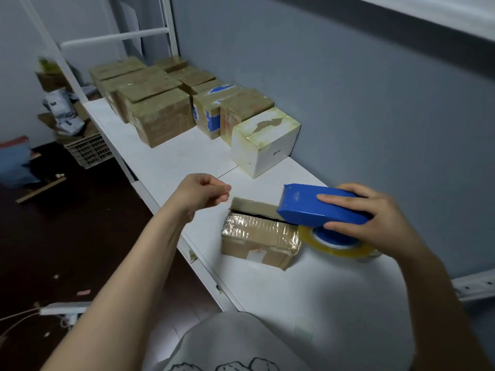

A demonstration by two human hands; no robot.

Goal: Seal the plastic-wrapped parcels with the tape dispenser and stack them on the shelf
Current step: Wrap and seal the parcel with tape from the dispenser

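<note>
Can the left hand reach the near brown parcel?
Probably yes: the left hand hovers close beside the plastic-wrapped brown cardboard parcel with nothing between them; the blue plastic tape dispenser in the right hand overhangs only its far right corner.

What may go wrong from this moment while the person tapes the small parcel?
1. The left hand hovers with curled fingers, off the parcel; the box may slide when tape is pulled across it.
2. The toothed blade of the tape dispenser in the right hand points toward the left hand, so a scratch is possible.
3. The parcel's top flap stands slightly open; tape may seal it crooked.
</note>
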